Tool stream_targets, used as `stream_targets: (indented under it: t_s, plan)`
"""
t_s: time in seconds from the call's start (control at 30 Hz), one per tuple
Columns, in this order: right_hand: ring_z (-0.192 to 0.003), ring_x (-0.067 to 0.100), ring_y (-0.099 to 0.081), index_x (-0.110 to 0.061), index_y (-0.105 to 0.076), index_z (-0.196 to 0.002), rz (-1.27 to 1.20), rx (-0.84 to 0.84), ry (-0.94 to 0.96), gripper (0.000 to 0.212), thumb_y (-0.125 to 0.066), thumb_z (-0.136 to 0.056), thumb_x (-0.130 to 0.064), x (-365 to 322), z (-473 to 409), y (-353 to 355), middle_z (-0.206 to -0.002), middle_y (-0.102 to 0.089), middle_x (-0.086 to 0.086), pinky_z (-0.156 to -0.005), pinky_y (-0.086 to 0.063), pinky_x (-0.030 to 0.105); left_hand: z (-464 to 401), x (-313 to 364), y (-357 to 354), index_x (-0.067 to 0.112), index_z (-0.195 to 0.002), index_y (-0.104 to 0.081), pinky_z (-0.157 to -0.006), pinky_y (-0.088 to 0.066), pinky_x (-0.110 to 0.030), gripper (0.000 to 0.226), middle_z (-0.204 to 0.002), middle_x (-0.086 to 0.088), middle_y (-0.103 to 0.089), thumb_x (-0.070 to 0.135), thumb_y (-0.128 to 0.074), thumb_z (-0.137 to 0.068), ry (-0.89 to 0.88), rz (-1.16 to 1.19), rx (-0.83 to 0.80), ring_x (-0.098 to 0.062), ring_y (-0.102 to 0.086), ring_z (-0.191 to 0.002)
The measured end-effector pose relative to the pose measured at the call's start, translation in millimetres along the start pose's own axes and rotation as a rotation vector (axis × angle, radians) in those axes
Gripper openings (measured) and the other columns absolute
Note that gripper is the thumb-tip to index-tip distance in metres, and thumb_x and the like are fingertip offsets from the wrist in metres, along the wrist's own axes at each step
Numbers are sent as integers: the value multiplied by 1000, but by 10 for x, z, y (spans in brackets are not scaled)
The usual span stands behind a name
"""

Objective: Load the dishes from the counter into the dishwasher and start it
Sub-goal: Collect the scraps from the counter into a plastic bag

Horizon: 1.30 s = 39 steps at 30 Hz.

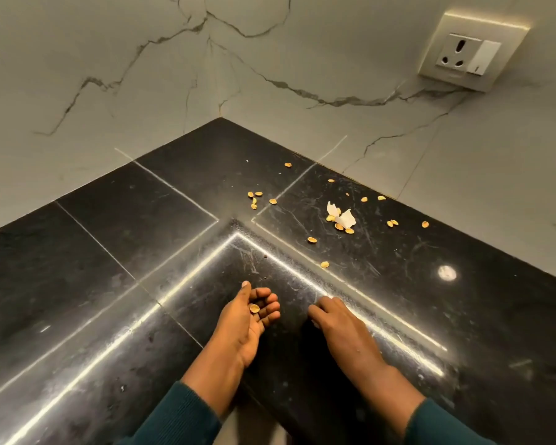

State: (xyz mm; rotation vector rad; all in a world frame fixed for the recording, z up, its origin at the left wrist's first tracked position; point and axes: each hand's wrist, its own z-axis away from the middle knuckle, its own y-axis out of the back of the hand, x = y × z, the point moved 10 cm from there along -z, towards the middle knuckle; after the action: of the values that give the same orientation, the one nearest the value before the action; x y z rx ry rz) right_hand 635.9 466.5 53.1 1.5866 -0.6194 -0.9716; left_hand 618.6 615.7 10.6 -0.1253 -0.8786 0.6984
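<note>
- The left hand (247, 319) lies palm up on the dark surface (109, 252), its fingers (268, 305) loosely cupped around one small shell (254, 308)
- The right hand (337, 322) rests palm down just beside it, fingers (318, 311) bent and touching the surface; I cannot tell if they pinch anything
- More shells (340, 227) and a torn white scrap (345, 218) lie scattered ahead of the fingers and to the right, so the right hand is nearer them
- The nearest loose shell (324, 264) lies just ahead of the right fingers
- No dishes and no dishwasher show here, so loading has likely not begun
- The cupped left hand is the only holder, with one shell in it
</note>
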Motion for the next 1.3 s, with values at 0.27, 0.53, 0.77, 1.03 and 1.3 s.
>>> stream_targets:
  t_s: [0.27,0.53,0.77,1.03,1.3]
  plan:
    - [-85,2,-53,-25,-62,-98,-443,185,5,16,-68,-86,-16,-304,-216,572,-93,-55,-13,-71,-46,18,55,-110,-75,3,-91,-60,-62,-55,-30,47,-78,-14,-66,40,-34,-102,61,-45,-58,-21,-65,-68]
    - [-93,8,-56,-20,-66,-106,-502,257,-81,24,-66,-86,-8,-442,-631,352,-99,-61,-8,-81,-49,27,1,331,431,10,-73,-54,-35,-34,-14,40,-52,-2,-55,31,-36,-102,-72,181,151,-6,-46,-37]
    - [-103,20,-46,-20,-57,-114,-92,-34,350,23,-54,-92,-16,-1225,-718,-358,-110,-50,0,-72,-48,33,-25,674,918,11,-74,-53,-39,-39,-17,42,-57,-2,-55,34,-34,-102,-158,211,227,-8,-47,-42]
    - [-90,6,-53,-20,-65,-104,-456,262,62,18,-62,-90,-9,-780,-839,317,-97,-57,-8,-74,-46,20,-230,642,614,6,-78,-56,-54,-49,-25,44,-68,-9,-59,35,-34,-102,-69,69,118,-16,-56,-58]
    - [-92,12,-59,-18,-68,-102,-391,426,-52,20,-64,-87,-5,-294,-880,809,-99,-64,-4,-76,-49,25,-404,416,-103,7,-76,-57,-40,-44,-16,46,-60,-7,-60,38,-34,-101,128,51,-90,-12,-57,-44]
